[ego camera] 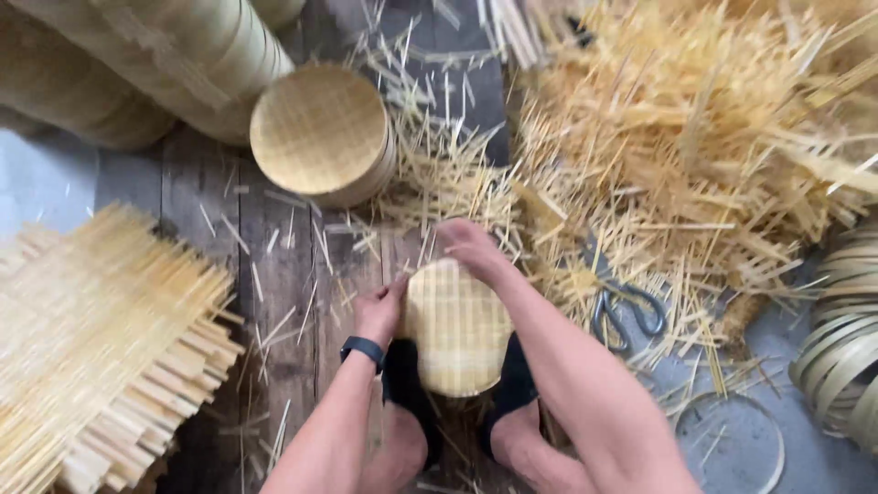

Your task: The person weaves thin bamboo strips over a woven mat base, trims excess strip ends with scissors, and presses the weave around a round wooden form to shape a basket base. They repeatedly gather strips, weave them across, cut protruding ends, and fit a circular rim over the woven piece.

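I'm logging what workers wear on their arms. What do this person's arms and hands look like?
Both arms are bare, with no sleeves or gloves in view. The left hand has a dark band like a watch at its wrist. The right hand wears nothing visible.

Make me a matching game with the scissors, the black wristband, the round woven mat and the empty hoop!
Things:
1. scissors
2. black wristband
3. round woven mat
4. empty hoop

Places:
A. held between both hands
B. on the grey floor, bottom right
C. on the left wrist
D. lying among the cut bamboo slivers

Pairs: 1-D, 2-C, 3-A, 4-B
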